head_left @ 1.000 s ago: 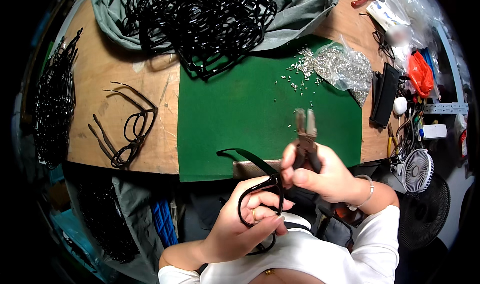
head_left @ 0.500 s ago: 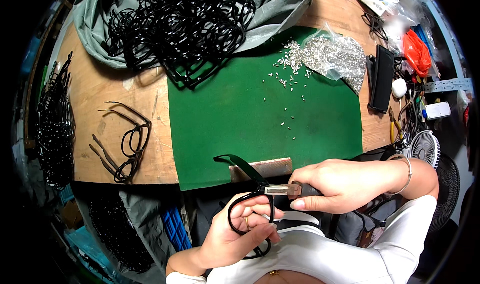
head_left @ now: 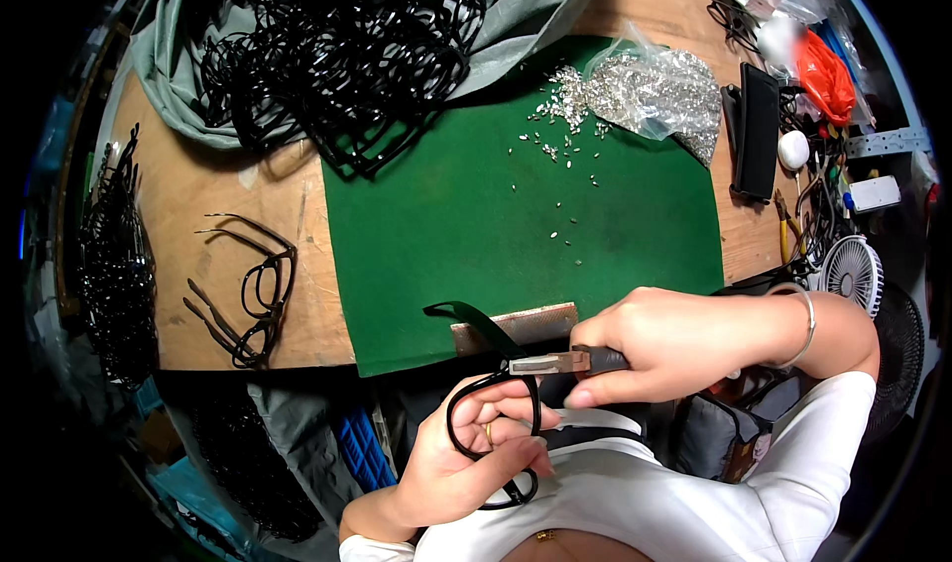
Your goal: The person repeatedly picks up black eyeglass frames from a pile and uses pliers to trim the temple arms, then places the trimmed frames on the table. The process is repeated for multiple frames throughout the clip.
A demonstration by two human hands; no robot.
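Observation:
Just off the near edge of the green mat (head_left: 476, 235), my left hand (head_left: 471, 463) grips a black eyeglass frame (head_left: 452, 425), its fingers behind one rim and its thumb near the bridge. One temple arm (head_left: 476, 322) of the frame points away over the mat. My right hand (head_left: 650, 349) is wrapped round the dark handles of a pair of pliers (head_left: 550, 363). The pliers' jaws meet the frame at its hinge corner; whether they are clamped there I cannot tell. A flat metal strip (head_left: 516, 328) lies at the mat's edge behind the pliers.
A big heap of black frames (head_left: 347, 66) rests on grey cloth at the far left. Small silvery pieces spill from a clear bag (head_left: 654, 91) on the mat. Two assembled frames (head_left: 260, 294) lie at left. A black case (head_left: 757, 131), yellow-handled pliers (head_left: 788, 227) and a fan (head_left: 853, 270) are at right.
The view has shifted slightly. My right hand and the pliers sit a little further up and left, still at the hinge corner. My left hand keeps its grip on the eyeglass frame.

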